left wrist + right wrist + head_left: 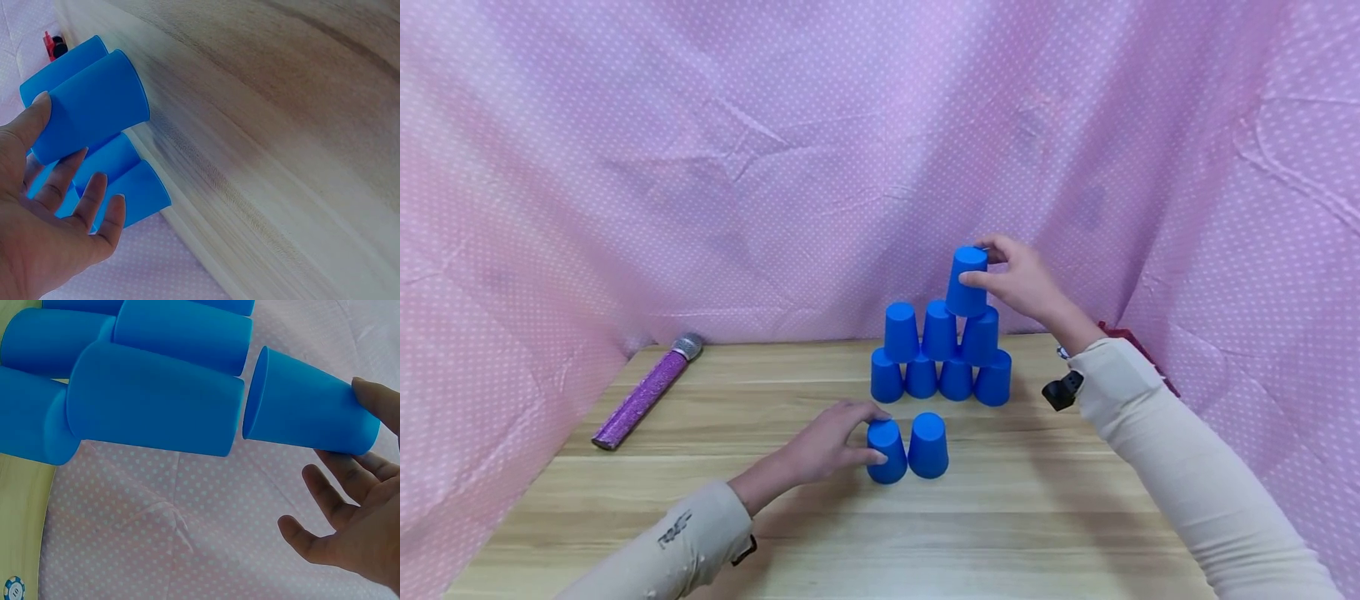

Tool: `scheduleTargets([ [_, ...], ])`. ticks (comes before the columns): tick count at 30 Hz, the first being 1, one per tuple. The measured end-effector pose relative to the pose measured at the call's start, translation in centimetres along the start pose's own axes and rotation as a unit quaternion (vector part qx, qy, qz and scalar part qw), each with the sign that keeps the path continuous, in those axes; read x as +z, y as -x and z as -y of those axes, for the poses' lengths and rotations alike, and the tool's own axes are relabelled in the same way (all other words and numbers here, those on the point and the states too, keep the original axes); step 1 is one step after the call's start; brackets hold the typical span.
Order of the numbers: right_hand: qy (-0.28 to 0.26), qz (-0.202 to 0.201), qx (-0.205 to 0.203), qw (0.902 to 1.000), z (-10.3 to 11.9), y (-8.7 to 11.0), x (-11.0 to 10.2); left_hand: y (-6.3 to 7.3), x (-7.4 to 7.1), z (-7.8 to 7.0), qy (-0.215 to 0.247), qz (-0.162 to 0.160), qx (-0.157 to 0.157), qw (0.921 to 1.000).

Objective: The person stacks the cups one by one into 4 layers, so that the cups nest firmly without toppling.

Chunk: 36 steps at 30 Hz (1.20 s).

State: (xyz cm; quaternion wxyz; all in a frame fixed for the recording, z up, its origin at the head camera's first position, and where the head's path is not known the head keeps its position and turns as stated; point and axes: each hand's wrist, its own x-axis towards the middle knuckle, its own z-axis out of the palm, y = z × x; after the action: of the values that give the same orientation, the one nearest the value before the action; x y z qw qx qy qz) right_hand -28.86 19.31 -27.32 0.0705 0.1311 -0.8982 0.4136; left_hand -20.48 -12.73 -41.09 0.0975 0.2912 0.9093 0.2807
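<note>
My right hand [1026,279] pinches an upside-down blue cup [966,287] near its base. In the right wrist view a small gap separates this cup [312,406] from the second-row cup [156,400] below it. The stack stands on the table, with three cups in its second row [939,333] and several in its bottom row [921,377]. Nearer the front, my left hand [827,446] holds another upside-down blue cup [887,458] between thumb and fingers. Just right of that stands one more blue cup [928,447], also upside down.
A purple glittery microphone [647,392] lies at the left of the wooden table [1000,533]. Pink dotted cloth [820,167] hangs behind and at both sides. Something red [1138,354] is partly hidden behind the right forearm. A poker chip [14,589] shows in the right wrist view.
</note>
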Motion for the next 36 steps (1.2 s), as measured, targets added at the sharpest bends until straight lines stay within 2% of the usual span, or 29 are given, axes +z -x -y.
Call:
scheduleTargets([
  [25, 0.012, 0.000, 0.003, 0.9999, -0.46, -0.45, 0.54, -0.01, 0.32, -0.02, -0.008, -0.007, -0.002, 0.9999],
  [36, 0.001, 0.009, 0.004, 1.0000, -0.68, -0.44, 0.71, 0.12, 0.41, -0.01, -0.004, -0.009, 0.000, 1.0000],
])
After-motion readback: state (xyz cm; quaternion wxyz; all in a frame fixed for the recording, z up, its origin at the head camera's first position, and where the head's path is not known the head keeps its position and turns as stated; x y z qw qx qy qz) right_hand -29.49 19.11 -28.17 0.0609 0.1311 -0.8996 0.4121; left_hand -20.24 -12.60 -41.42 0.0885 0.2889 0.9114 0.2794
